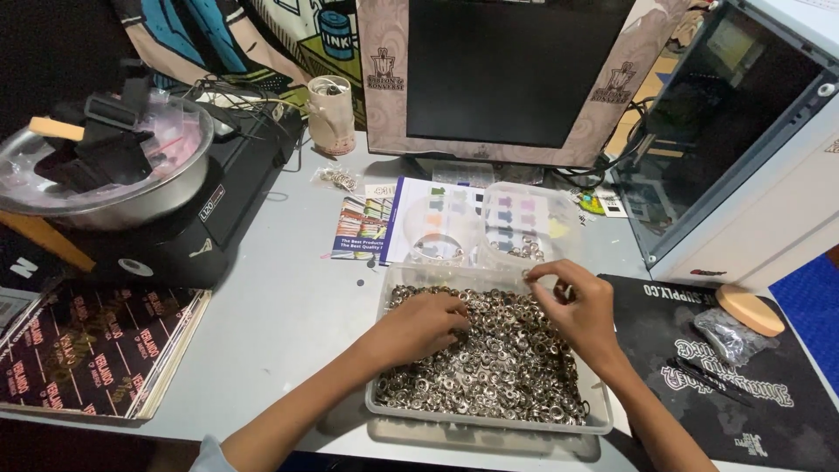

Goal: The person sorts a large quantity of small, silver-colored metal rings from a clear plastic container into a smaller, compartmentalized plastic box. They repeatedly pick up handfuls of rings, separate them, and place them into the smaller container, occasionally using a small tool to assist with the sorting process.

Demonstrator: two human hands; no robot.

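Right hand [578, 308], centre-right of frame, pinches one small metal ring at fingertips above tray's far edge. Left hand [421, 325] lies fingers curled, buried in rings [498, 367] heaped in clear tray [489, 421], lower centre. Looks like sorting step; next move calls for fine fingertip pick. Two round clear tubs [524, 229] just beyond tray. Colourful printed leaflet [363, 229] under tubs. Black printed mat [699, 350] lower right.

Single head-worn view, looking steeply down and forward, close above left hand [424, 325] and right hand [577, 310]; monitor [498, 70] stands beyond them, facing camera.
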